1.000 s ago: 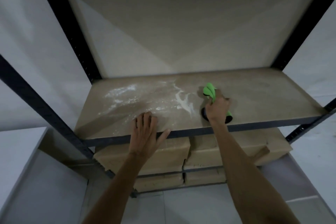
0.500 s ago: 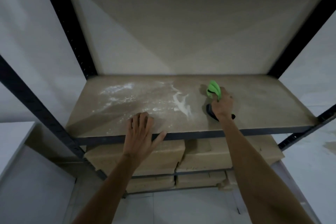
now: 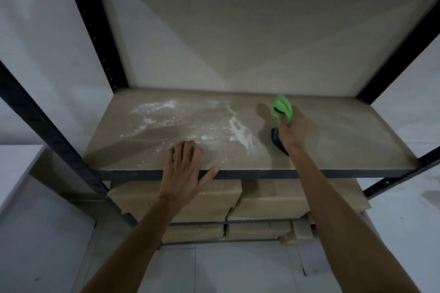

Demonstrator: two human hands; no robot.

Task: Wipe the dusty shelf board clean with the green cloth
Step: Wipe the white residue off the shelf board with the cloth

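Clutches the green cloth (image 3: 282, 107) bunched in the curled fingers of the right hand (image 3: 291, 129), with a green fold sticking up past the knuckles toward the back. Sits on the shelf board (image 3: 345, 131), right of centre, just right of the white dust ridge (image 3: 240, 134). Also covers some dark thing (image 3: 276, 143) under the palm; cannot tell what. Has slid a little toward the back of the board over the last second, without crossing into the powder. Has left the dust patch (image 3: 157, 112) on the left half as it was: same ridge, same scatter. Means, probably, a return stroke or a reset rather than a cleaning pass; leaves roughly the left half yet to wipe, with the right half looking bare already. Reaches in with the right forearm straight from the lower right, wrist just past the front edge (image 3: 333, 173). Rests the left hand (image 3: 184, 169) flat and spread at that edge, fingertips in the near fringe of dust, thumb out along the rail, holding nothing. Seems to brace there.
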